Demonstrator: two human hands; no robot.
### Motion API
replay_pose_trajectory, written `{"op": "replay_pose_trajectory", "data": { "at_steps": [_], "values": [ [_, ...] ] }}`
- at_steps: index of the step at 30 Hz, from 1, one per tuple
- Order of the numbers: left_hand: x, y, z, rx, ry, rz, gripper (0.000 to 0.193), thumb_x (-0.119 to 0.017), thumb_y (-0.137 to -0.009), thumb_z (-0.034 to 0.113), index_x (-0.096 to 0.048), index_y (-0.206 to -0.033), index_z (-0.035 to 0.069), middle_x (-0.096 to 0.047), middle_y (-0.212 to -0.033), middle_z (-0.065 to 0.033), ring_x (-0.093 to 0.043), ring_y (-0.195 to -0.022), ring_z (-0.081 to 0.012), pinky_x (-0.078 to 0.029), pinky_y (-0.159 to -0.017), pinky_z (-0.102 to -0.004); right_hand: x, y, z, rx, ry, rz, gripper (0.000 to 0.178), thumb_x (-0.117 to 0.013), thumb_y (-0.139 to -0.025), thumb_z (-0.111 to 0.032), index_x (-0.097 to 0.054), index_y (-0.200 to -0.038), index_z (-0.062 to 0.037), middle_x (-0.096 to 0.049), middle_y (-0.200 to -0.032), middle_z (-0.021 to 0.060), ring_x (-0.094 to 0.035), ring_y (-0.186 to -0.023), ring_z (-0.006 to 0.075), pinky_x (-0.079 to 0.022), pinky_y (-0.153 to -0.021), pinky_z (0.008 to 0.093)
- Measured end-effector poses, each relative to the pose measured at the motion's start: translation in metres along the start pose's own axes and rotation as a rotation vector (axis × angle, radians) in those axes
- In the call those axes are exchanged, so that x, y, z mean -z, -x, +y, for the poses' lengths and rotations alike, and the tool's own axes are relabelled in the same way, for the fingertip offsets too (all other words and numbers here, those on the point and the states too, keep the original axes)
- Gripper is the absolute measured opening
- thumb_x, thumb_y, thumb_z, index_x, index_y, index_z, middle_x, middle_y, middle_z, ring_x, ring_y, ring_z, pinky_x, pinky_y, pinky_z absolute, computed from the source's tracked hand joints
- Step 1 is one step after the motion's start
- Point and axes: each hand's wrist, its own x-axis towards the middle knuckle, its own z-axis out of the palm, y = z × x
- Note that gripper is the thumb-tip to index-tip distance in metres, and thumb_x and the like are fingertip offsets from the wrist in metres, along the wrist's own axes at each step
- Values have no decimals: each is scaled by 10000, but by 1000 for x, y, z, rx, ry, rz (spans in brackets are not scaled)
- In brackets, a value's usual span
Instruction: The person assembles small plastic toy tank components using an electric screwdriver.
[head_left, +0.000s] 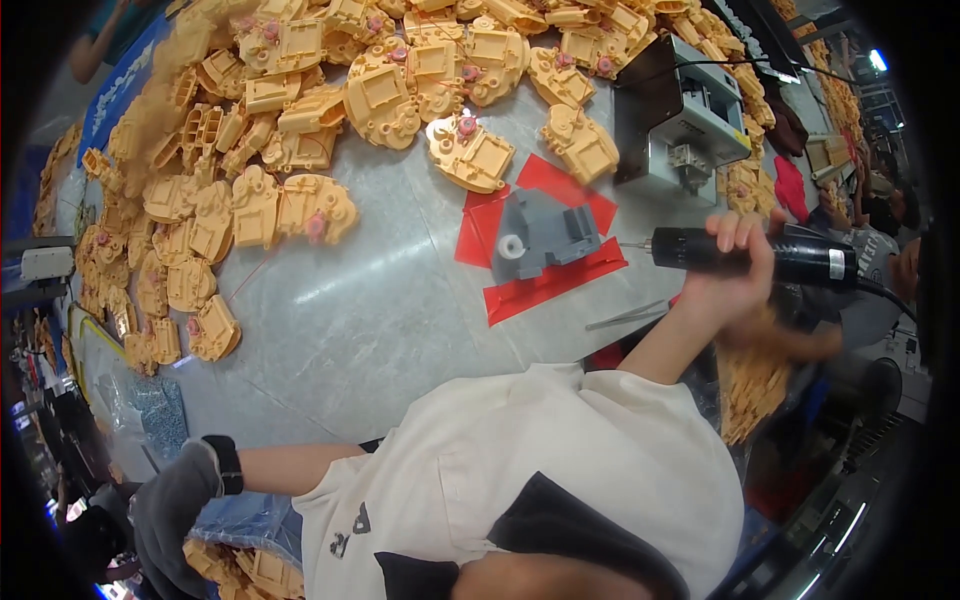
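**Electric screwdriver held level beside a grey fixture on a marble-patterned counter**

Right hand (738,268) closed fully around a black cylindrical electric screwdriver (752,256), held level, bit tip pointing left and just beside a grey plastic fixture block (543,236). Fixture seated on strips of red tape (548,288) near the right part of the pale grey marble-patterned counter (380,320). Left hand (170,505) in a grey fabric glove with black cuff, lowered past the near-left counter edge, beside a bin of more yellow parts (245,570); grip not discernible, fingers lost in the dark rim.

Open room: broad bare stretch of counter in front of the fixture, down to the near edge. Far and left sides crowded by a heap of yellow moulded plastic housings (290,120), some with pink centre pieces. Grey boxlike machine (680,120) standing behind the screwdriver. Thin metal tweezers (628,317) lying at the near-right edge.

Near edge largely covered by the white-and-black shirt (540,470). Bag of small dark parts (160,415) at lower left, contents hard to make out. Screwdriver cable cut off at right; another person there blurred.
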Motion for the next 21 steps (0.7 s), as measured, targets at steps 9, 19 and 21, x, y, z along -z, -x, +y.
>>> {"op": "replay_pose_trajectory", "data": {
  "at_steps": [9, 19, 21],
  "values": [
    [156, 112, -207, 956, -2243, -886, 516, -536, -677, 54, -529, -1179, 168, -464, -1253, -142, -407, -1168, -359, -296, -1012, -440, 6, 8, -16, 40, -16, 72, 376, -504, -764, -63, -453, -1136, -63, -391, -650, 21, -407, -549, 134, -366, -617, 314],
    [153, 114, -207, 1036, -1757, 115, 311, -531, -786, 140, -549, -1089, 76, -573, -1029, -120, -559, -900, -236, -441, -784, -304, 41, 7, -10, 4, 19, 175, 361, -506, -766, -46, -473, -1123, -90, -396, -656, 14, -404, -560, 135, -356, -630, 319],
    [128, 105, -210, 1205, -1473, 427, 319, -515, -811, 178, -527, -1096, 36, -573, -1002, -122, -556, -880, -209, -440, -769, -280, 45, 6, -6, -12, 38, 192, 357, -507, -768, -46, -474, -1122, -91, -395, -656, 14, -404, -564, 135, -355, -630, 320]
  ]
}}
